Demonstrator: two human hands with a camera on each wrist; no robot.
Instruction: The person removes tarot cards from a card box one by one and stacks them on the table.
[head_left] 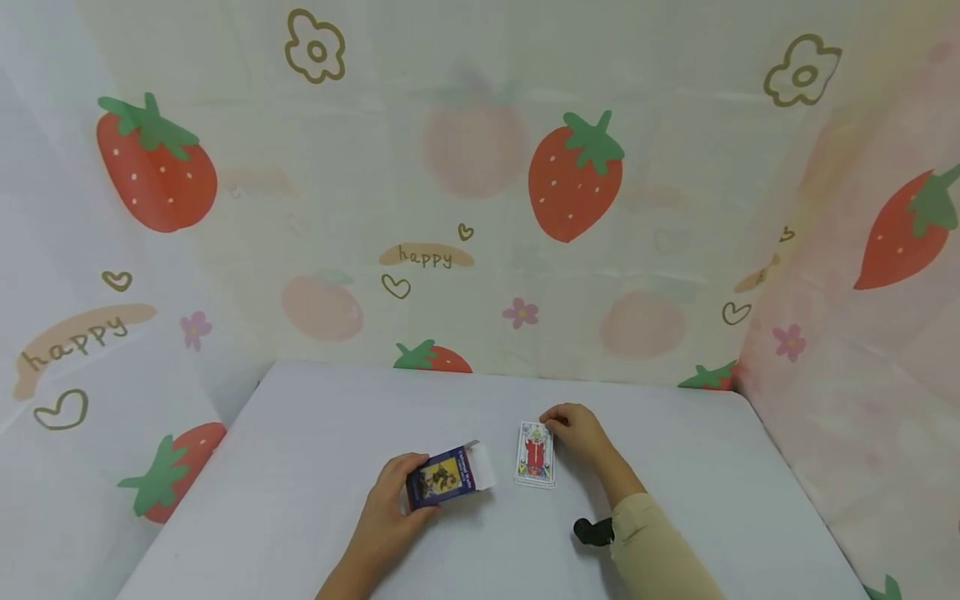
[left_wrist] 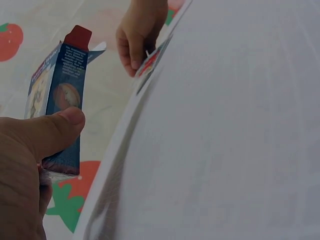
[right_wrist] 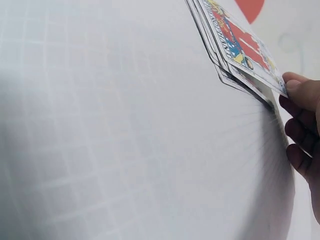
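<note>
My left hand point(head_left: 388, 504) grips a dark blue tarot card box point(head_left: 441, 478) by its sides, holding it tilted above the white table. The box's end flap stands open toward the right, and in the left wrist view the thumb presses on its printed narrow side point(left_wrist: 69, 95). Just right of the box, a stack of tarot cards point(head_left: 536, 484) lies face up on the table. With thumb and forefinger, my right hand point(head_left: 583, 435) pinches the far right corner of the top card point(head_left: 535, 452), which shows a red-robed figure. That corner is raised off the cards beneath, as the right wrist view shows.
A white cloth covers the table point(head_left: 300, 467). Curtains with strawberry prints point(head_left: 576, 187) hang behind it and on both sides. A black object point(head_left: 592, 532) sticks out near the right sleeve point(head_left: 660, 546).
</note>
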